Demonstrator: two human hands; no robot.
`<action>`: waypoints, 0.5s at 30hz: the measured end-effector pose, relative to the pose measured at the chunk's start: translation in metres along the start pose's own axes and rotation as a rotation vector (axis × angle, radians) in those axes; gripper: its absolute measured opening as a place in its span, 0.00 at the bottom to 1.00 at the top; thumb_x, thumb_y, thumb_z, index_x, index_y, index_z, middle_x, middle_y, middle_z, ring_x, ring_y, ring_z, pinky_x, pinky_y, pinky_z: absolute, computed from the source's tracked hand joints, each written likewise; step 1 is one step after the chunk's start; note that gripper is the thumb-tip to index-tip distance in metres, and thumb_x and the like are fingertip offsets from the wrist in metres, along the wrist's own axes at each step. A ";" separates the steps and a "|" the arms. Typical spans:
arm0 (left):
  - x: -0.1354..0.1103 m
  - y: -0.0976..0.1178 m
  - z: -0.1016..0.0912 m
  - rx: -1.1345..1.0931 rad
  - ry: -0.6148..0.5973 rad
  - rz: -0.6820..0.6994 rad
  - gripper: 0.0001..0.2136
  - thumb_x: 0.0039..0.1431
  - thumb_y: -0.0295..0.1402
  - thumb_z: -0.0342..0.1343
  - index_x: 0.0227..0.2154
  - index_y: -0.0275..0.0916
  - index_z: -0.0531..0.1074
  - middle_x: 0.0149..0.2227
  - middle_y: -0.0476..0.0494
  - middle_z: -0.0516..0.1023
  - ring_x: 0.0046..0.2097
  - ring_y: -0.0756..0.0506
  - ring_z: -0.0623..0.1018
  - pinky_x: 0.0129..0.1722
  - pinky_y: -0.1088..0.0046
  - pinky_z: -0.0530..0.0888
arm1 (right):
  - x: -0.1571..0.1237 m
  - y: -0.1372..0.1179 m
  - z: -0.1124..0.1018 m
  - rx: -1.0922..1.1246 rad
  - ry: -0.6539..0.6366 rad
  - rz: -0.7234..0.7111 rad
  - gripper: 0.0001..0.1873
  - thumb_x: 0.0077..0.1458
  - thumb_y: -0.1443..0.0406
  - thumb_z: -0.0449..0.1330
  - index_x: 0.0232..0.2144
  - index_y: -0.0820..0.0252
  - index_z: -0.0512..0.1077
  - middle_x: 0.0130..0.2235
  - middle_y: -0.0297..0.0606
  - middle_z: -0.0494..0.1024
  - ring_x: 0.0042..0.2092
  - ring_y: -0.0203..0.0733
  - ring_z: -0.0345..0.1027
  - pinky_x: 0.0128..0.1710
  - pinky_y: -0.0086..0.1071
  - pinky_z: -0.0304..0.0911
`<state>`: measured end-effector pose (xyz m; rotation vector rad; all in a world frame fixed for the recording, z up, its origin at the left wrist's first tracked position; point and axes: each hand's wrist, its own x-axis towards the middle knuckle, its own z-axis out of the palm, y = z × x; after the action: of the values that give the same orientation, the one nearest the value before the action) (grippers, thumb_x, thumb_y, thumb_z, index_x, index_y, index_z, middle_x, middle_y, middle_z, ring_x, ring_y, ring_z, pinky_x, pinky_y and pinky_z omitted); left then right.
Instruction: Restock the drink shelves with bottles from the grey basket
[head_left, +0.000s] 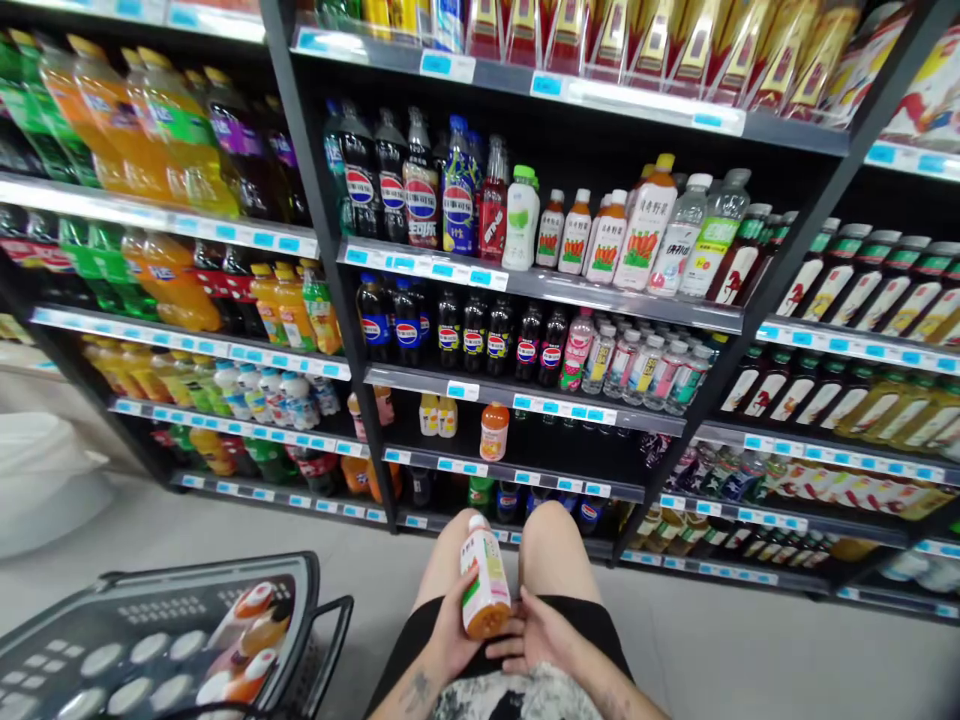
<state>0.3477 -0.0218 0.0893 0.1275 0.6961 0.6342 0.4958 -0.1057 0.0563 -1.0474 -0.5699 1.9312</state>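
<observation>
A juice bottle [485,578] with a white cap, a white carrot-print label and orange contents lies tilted over my lap, its cap pointing toward the shelves. My left hand [451,632] is wrapped round its left side. Close by the bottle's base is my right hand [541,632], with its fingers stretched out and apart; whether the fingertips touch the bottle I cannot tell. Similar white-labelled bottles [576,232] stand on a middle shelf ahead. On the near-bottom shelf, one orange bottle [494,432] stands by itself at the front.
A grey basket [313,590] with several bottles inside stands on the floor to my left, its black handle toward me. Shelving with price-tag rails [525,402] spans the view ahead, holding cola bottles [409,325] and other drinks. A white rounded object [45,490] is at far left.
</observation>
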 end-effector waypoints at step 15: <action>0.005 -0.022 -0.012 0.725 -0.473 0.239 0.33 0.33 0.42 0.75 0.48 0.51 0.75 0.46 0.40 0.80 0.52 0.29 0.78 0.59 0.48 0.68 | -0.024 -0.107 0.035 -1.076 0.597 -0.264 0.37 0.20 0.53 0.78 0.36 0.56 0.71 0.35 0.40 0.77 0.41 0.55 0.72 0.39 0.41 0.65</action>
<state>0.3538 -0.0380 0.0701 1.0115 0.4225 0.5244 0.5229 -0.0678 0.1616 -1.9690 -1.3500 0.9072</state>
